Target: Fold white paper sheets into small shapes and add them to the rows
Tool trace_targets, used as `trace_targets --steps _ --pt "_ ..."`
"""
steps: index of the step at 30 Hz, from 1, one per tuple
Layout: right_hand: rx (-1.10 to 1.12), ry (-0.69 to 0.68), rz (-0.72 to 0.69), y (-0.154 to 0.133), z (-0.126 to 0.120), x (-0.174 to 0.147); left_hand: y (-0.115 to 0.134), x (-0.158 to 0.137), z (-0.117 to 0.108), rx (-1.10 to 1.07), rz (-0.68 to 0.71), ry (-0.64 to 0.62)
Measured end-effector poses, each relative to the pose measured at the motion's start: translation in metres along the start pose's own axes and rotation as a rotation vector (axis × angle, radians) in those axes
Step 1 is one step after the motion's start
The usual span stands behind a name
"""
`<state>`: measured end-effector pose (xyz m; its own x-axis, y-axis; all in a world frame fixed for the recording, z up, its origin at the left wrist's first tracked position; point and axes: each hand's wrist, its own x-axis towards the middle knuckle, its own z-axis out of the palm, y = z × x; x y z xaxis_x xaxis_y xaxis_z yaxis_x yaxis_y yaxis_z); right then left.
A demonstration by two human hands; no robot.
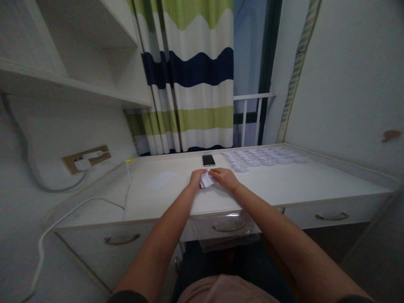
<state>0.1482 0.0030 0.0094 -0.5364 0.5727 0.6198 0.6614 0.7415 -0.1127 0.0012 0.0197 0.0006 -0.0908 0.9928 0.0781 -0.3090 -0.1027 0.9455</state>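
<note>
Between my two hands is a small piece of folded white paper (207, 180), held just above the front half of the white desk (176, 202). My left hand (197, 176) grips its left side, with the fingers closed on it. On the other side, my right hand (223, 176) pinches the paper near its upper right edge. A dark phone (208, 160) lies flat just beyond my fingers. To the left rests a flat stack of white paper (162, 179). Rows of several small white folded paper pieces (261, 157) cover the back right of the desk.
Behind the desk hangs a striped curtain (202, 67) beside a white rail (252, 97). A wall socket with plugs (83, 162) and a white cable (63, 223) are at left. Clear plastic (217, 231) hangs over the middle drawer. Shelves (78, 90) jut out upper left.
</note>
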Motion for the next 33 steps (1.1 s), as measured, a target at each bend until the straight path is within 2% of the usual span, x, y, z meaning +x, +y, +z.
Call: trace_targets --steps 9,14,17,20,22,25,29,33 --pt "-0.001 -0.051 -0.006 0.001 0.000 0.000 0.004 -0.003 0.001 0.014 -0.041 0.029" --pt "0.014 -0.057 -0.037 -0.001 -0.002 -0.002 0.002 -0.001 0.000 0.056 0.018 0.043" --pt "0.130 -0.001 -0.011 -0.002 -0.001 -0.002 -0.001 0.001 -0.002 0.111 0.076 0.013" --pt "0.362 0.055 0.104 0.002 0.004 -0.001 -0.002 0.003 -0.004 0.200 0.163 0.039" --pt "0.545 0.076 0.234 0.009 0.009 0.000 -0.002 0.002 -0.003 0.257 0.230 0.058" --pt "0.772 0.120 0.327 0.020 0.016 0.001 0.001 0.000 0.000 0.303 0.274 0.044" --pt "0.931 0.090 0.434 0.027 0.023 0.002 0.005 -0.005 0.002 0.323 0.290 0.029" --pt "0.985 0.062 0.494 0.026 0.024 0.003 0.005 -0.006 0.003 0.296 0.278 -0.006"
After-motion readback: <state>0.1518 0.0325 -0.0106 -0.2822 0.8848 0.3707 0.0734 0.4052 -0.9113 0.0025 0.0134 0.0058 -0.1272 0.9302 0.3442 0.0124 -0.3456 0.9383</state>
